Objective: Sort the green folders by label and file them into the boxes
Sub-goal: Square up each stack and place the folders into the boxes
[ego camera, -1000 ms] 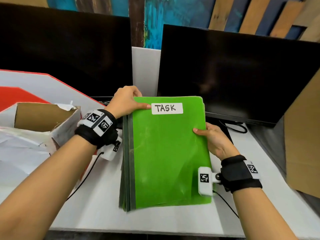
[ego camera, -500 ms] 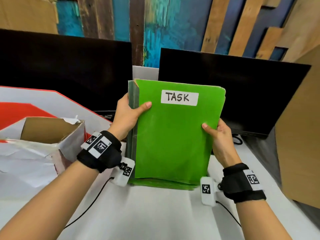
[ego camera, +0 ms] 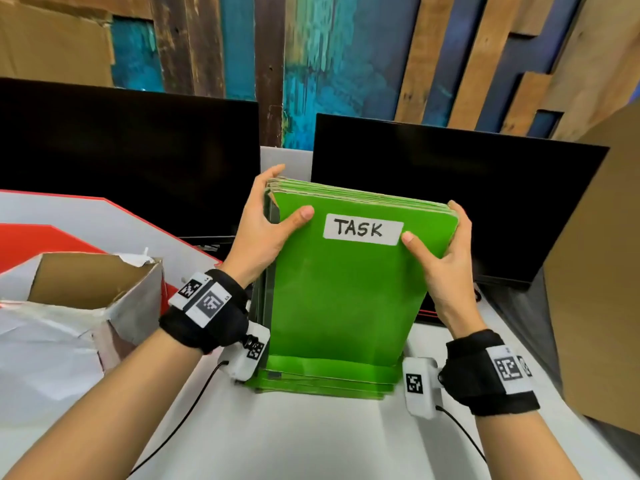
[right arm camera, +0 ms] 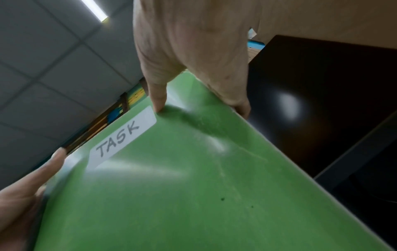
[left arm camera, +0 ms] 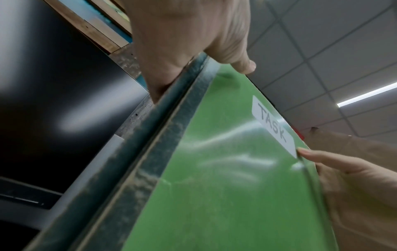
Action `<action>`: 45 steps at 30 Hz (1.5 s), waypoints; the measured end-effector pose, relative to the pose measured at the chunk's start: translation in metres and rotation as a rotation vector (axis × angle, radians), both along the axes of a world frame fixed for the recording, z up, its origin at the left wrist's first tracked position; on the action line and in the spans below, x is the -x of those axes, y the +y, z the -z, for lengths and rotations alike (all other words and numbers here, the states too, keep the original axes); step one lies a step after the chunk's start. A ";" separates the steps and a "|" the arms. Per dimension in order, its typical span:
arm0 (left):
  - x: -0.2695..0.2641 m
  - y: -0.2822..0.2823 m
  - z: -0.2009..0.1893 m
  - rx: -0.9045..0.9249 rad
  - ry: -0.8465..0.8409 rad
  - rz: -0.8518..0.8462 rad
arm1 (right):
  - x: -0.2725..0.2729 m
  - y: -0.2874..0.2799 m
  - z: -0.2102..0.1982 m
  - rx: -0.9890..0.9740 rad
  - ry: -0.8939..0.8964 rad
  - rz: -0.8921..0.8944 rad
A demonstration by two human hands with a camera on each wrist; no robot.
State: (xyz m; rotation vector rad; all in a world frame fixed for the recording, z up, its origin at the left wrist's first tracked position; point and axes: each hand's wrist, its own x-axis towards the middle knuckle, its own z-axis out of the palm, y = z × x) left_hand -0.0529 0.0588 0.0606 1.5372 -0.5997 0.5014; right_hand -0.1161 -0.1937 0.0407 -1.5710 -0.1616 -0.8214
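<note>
A stack of several green folders [ego camera: 346, 299] stands upright on its lower edge on the white table [ego camera: 311, 434]. The front folder carries a white label [ego camera: 363, 229] reading TASK. My left hand [ego camera: 266, 226] grips the stack's upper left edge, thumb on the front cover, fingers behind. My right hand [ego camera: 440, 251] grips the upper right edge the same way, thumb beside the label. The left wrist view shows the dark spines [left arm camera: 150, 152] and the label [left arm camera: 272, 125]. In the right wrist view the thumb presses next to the label [right arm camera: 122, 137].
An open cardboard box [ego camera: 90, 285] with torn white wrapping sits at the left. Two dark monitors [ego camera: 121, 161] [ego camera: 450, 195] stand behind the folders. A large cardboard panel [ego camera: 595, 271] rises at the right. Camera cables trail over the table in front.
The stack was lying flat a second ago; both hands have tipped it up onto its lower edge. My right hand slid from the side edge up to the top right corner.
</note>
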 end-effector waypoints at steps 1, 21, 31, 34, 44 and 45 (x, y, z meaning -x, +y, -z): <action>-0.001 -0.002 0.000 0.003 -0.012 0.004 | -0.001 0.002 0.000 0.014 -0.009 0.007; -0.038 0.006 -0.022 -0.004 -0.040 0.122 | -0.043 0.084 -0.056 0.691 -0.118 0.234; -0.042 0.013 -0.027 0.217 0.254 0.360 | -0.046 0.095 -0.045 0.555 -0.269 0.159; -0.045 0.014 -0.024 0.212 0.260 0.346 | -0.042 0.093 -0.043 0.483 -0.328 0.134; -0.048 0.018 -0.024 0.135 0.155 0.200 | -0.032 0.095 -0.046 0.152 -0.421 0.117; -0.048 0.017 -0.024 0.134 0.148 0.208 | -0.032 0.094 -0.046 0.154 -0.418 0.120</action>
